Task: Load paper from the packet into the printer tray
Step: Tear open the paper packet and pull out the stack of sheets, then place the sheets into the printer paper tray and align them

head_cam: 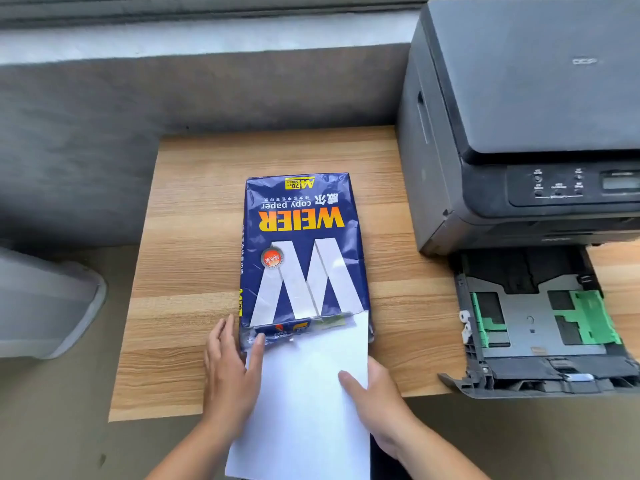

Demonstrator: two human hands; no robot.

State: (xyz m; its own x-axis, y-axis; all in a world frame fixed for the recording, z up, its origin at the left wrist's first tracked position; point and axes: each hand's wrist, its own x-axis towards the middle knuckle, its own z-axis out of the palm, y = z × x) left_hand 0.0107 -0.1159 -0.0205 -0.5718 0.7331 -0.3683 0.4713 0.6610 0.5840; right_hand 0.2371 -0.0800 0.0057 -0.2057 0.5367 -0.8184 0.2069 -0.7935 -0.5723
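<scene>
A blue packet of copy paper lies on the wooden table, its torn open end facing me. A stack of white paper sticks well out of that end, past the table's front edge. My right hand grips the stack's right edge, thumb on top. My left hand lies flat at the packet's near left corner, thumb pressing on the torn wrapper and the sheets' left edge. At the right, the dark printer has its paper tray pulled out, with green guides and no paper visible in it.
A grey wall runs behind the table. A grey plastic object sits low at the left, off the table. The tray's front lip overhangs the table's front edge.
</scene>
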